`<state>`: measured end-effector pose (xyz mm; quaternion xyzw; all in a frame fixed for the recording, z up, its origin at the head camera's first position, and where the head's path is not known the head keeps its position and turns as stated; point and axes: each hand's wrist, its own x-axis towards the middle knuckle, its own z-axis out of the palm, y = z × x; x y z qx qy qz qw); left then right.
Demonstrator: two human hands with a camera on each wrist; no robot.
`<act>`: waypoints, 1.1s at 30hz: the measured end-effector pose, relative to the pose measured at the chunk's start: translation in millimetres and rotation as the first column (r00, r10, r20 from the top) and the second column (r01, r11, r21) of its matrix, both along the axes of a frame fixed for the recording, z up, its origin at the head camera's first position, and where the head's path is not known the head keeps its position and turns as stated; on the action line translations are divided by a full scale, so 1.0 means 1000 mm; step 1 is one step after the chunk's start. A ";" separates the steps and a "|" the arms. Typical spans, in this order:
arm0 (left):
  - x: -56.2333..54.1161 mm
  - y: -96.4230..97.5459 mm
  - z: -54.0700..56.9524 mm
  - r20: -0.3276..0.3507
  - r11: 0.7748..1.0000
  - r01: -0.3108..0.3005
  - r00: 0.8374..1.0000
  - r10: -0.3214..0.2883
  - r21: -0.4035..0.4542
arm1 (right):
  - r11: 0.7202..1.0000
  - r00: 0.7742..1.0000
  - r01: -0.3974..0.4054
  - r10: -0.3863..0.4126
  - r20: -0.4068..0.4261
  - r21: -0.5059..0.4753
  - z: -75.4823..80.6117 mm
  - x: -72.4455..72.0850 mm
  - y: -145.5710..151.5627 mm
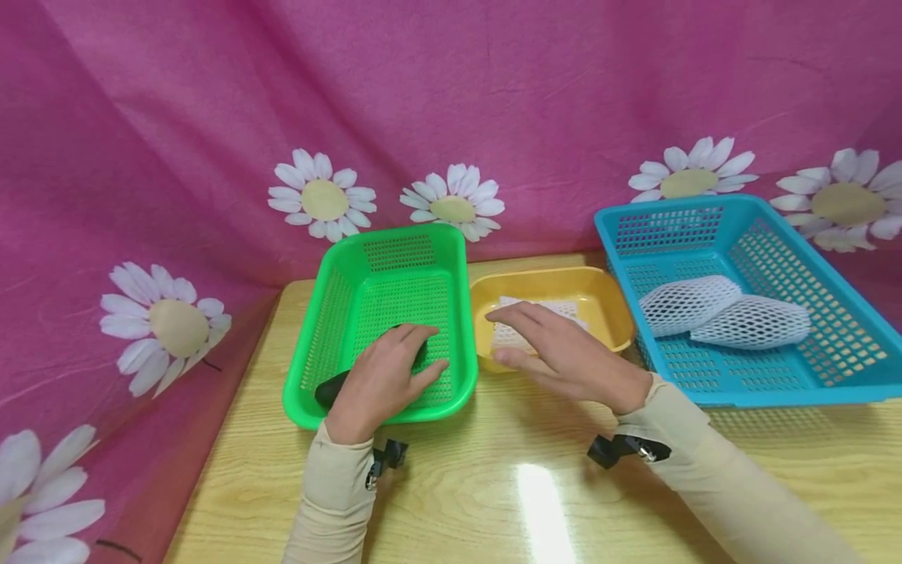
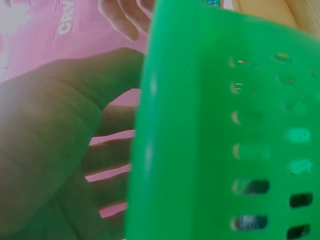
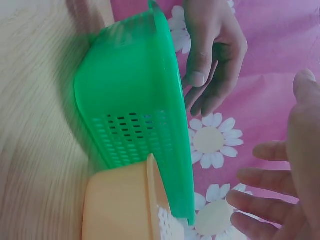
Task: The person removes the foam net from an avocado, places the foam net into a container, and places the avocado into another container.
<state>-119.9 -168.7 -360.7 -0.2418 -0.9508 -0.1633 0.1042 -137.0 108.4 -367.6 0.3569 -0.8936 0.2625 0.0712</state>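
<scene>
My left hand (image 1: 377, 384) hovers over the near part of a green plastic basket (image 1: 416, 286), fingers relaxed and apart, with nothing visibly gripped. Beneath it lies something black (image 1: 330, 390), mostly hidden by the hand; its kind does not show. Over a yellow plastic basket (image 1: 599, 305) is my right hand (image 1: 567, 356), fingers loosely extended. White foam netting (image 1: 507, 337) lies in that basket, partly covered by the hand. The right wrist view shows the right hand's fingers (image 3: 265, 200) spread and empty, with the left hand (image 3: 215, 55) above the green rim.
A blue plastic basket (image 1: 705, 372) stands on the right, holding two white foam-net-wrapped things (image 1: 690, 304) side by side. All three baskets sit on a wooden table (image 1: 486, 478). Behind and to the left hangs a pink cloth (image 1: 550, 117) with daisies.
</scene>
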 end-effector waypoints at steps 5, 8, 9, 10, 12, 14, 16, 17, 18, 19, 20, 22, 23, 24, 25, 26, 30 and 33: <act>0.001 0.003 0.000 -0.074 0.999 0.032 0.997 -0.031 0.011 | 1.000 1.000 0.018 -0.018 -0.001 0.012 0.002 0.001 0.008; 0.001 0.005 0.000 -0.109 0.999 0.048 0.993 -0.047 0.011 | 1.000 1.000 0.027 -0.027 0.006 0.015 0.002 0.001 0.011; 0.001 0.005 0.000 -0.120 0.999 0.053 0.991 -0.052 0.011 | 0.999 0.999 0.030 -0.030 0.009 0.017 0.002 0.001 0.013; 0.001 0.006 0.000 -0.129 0.998 0.059 0.990 -0.057 0.011 | 0.999 0.999 0.035 -0.035 0.011 0.019 0.002 0.001 0.014; 0.001 0.007 0.000 -0.145 0.998 0.069 0.987 -0.067 0.012 | 0.999 0.999 0.045 -0.046 0.013 0.025 0.002 0.002 0.016; 0.002 0.008 0.000 -0.160 0.997 0.078 0.984 -0.075 0.013 | 0.998 0.998 0.054 -0.055 0.009 0.028 0.002 0.002 0.019; 0.002 0.009 0.000 -0.174 0.996 0.083 0.982 -0.079 0.016 | 0.997 0.998 0.065 -0.065 0.003 0.032 0.003 0.003 0.021; 0.002 0.010 0.000 -0.179 0.996 0.084 0.981 -0.080 0.017 | 0.997 0.998 0.068 -0.068 -0.002 0.032 0.003 0.003 0.023; 0.003 0.010 0.001 -0.185 0.996 0.085 0.980 -0.080 0.018 | 0.997 0.997 0.072 -0.071 -0.010 0.033 0.003 0.003 0.025; 0.003 0.011 0.001 -0.189 0.996 0.086 0.979 -0.081 0.021 | 0.997 0.997 0.074 -0.074 -0.014 0.031 0.003 0.003 0.026; 0.003 0.011 0.001 -0.191 0.996 0.086 0.978 -0.080 0.023 | 0.997 0.997 0.076 -0.076 -0.018 0.028 0.003 0.003 0.027; 0.004 0.012 0.001 -0.191 0.996 0.088 0.978 -0.081 0.029 | 0.997 0.997 0.081 -0.080 -0.023 0.021 0.003 0.003 0.030; 0.004 0.012 0.002 -0.189 0.995 0.089 0.979 -0.081 0.034 | 0.996 0.996 0.083 -0.083 -0.025 0.017 0.003 0.003 0.032; 0.004 0.012 0.002 -0.186 0.995 0.090 0.979 -0.081 0.039 | 0.996 0.996 0.086 -0.086 -0.025 0.015 0.003 0.003 0.033; 0.005 0.012 0.003 -0.183 0.995 0.091 0.980 -0.081 0.046 | 0.996 0.996 0.090 -0.090 -0.026 0.011 0.002 0.004 0.035; 0.005 0.012 0.003 -0.180 0.994 0.092 0.980 -0.081 0.054 | 0.996 0.995 0.094 -0.093 -0.029 0.008 0.002 0.004 0.037; 0.005 0.012 0.004 -0.179 0.992 0.100 0.980 -0.084 0.082 | 0.993 0.993 0.114 -0.114 -0.036 0.001 0.002 0.005 0.044; 0.005 0.013 0.004 -0.188 0.991 0.105 0.978 -0.087 0.088 | 0.991 0.990 0.136 -0.136 -0.030 0.000 0.002 0.006 0.050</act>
